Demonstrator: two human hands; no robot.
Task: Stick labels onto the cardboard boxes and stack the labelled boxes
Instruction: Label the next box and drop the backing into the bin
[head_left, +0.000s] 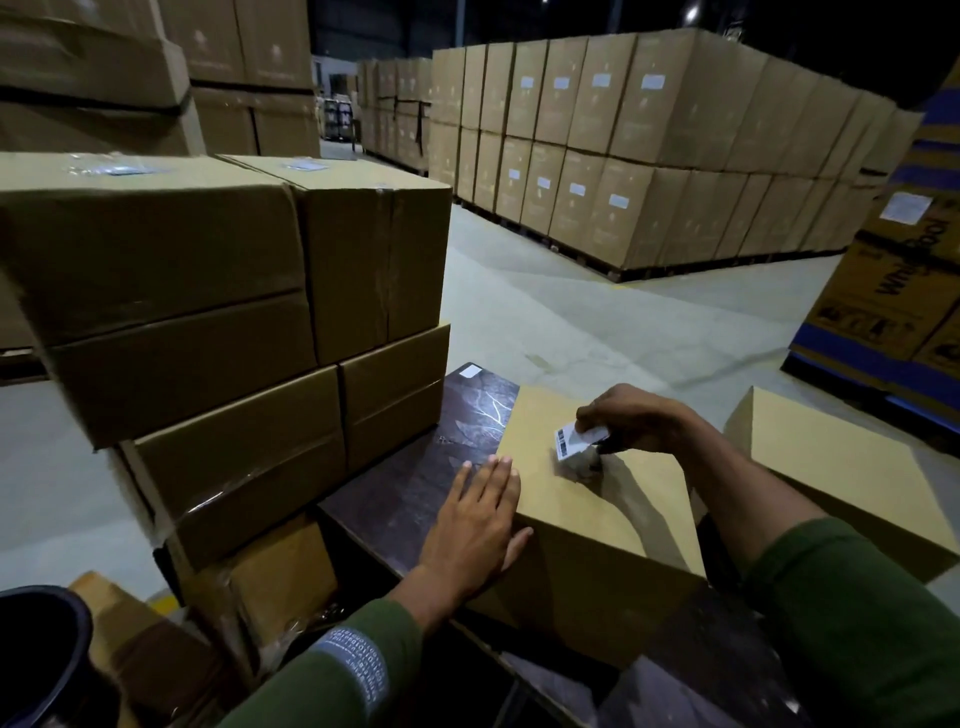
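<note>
On your left, the stack of boxes (223, 312) stands on the floor against the dark worktop (415, 467), with small pale labels on the top faces — too blurred to read. Your left hand (475, 525) lies flat on the near left corner of the box (587, 514) on the worktop, fingers straight and together, steadying it. That box looks like stiff, plain card, probably light enough to slide, so keep the palm pressing down and, when lifting, take it by the 2 opposite side faces low down.

Your right hand (634, 418) pinches a small white label (574, 439) over the box's top face, fingers clamped on its upper edge. It is thin, limp and sticky-backed by the look of it — hold only the edge and smooth it outward. A barcode shows; the print is unreadable.

Far right, a printed carton (893, 291) reads partly "Whirlpool".
</note>
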